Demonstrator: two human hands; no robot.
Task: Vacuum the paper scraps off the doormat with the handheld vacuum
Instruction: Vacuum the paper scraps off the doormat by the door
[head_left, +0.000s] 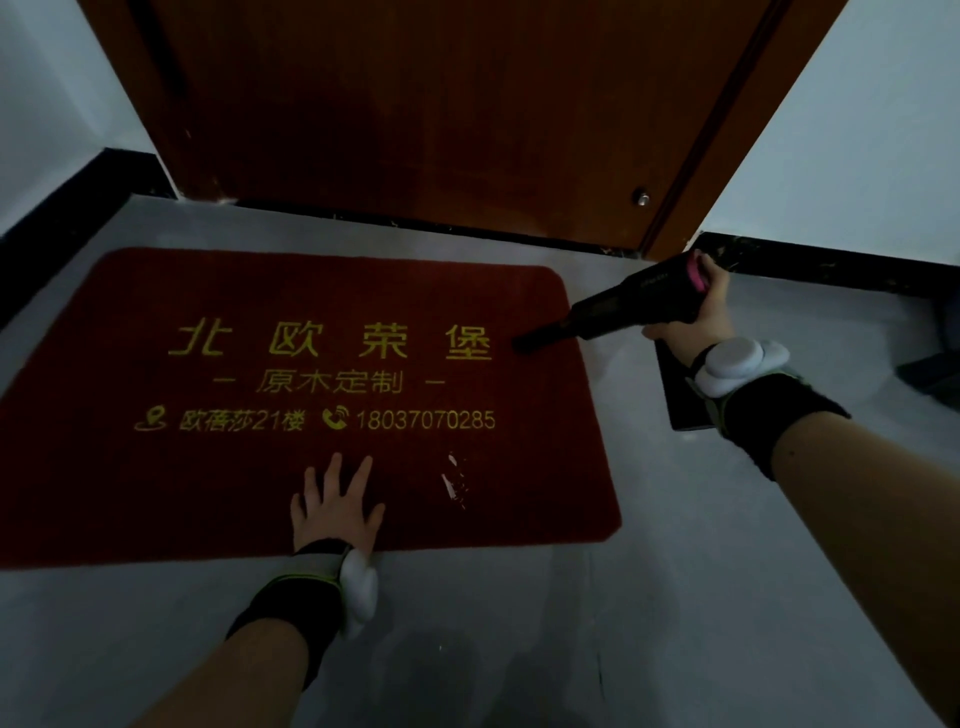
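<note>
A dark red doormat (156, 478) with yellow lettering lies on the grey floor before a wooden door. Several small white paper scraps (453, 483) lie near its front right part. My left hand (335, 506) presses flat on the mat's front edge, fingers spread, a little left of the scraps. My right hand (701, 317) grips the black handheld vacuum (623, 306) with a pink button. Its narrow nozzle tip touches the mat at the right end of the big lettering, well behind the scraps.
The brown door (441, 114) with a small doorstop (643, 198) stands behind the mat. Black skirting runs along both white walls. A dark flat object (680, 395) lies on the floor under my right wrist, and another dark thing (935, 369) sits at the far right.
</note>
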